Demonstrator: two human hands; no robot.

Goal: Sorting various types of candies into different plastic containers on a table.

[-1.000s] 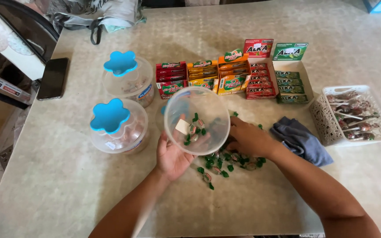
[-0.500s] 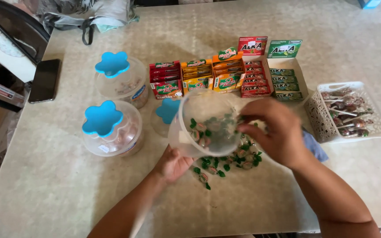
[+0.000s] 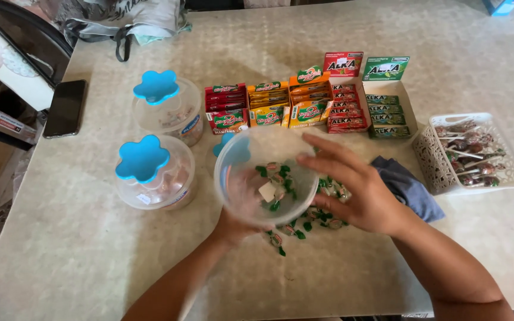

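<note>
My left hand (image 3: 236,223) grips a clear round plastic jar (image 3: 266,175) from below, its mouth tilted toward me. Several green-wrapped candies (image 3: 273,178) lie inside it. My right hand (image 3: 352,187) hovers at the jar's right rim with fingers spread and nothing in it. Under and beside that hand, more green-wrapped candies (image 3: 313,217) are scattered on the beige table (image 3: 78,249). The jar's blue flower-shaped lid (image 3: 224,144) shows just behind the jar.
Two closed jars with blue flower lids (image 3: 157,87) (image 3: 143,157) stand to the left. Open boxes of gum packs (image 3: 304,104) line the back. A white basket of lollipops (image 3: 474,154) is at right, a grey cloth (image 3: 406,184) beside it. A phone (image 3: 65,107) lies far left.
My right hand came up from the candy pile to the jar's mouth, then opened beside the rim. More candies now lie in the jar, which tipped more toward me.
</note>
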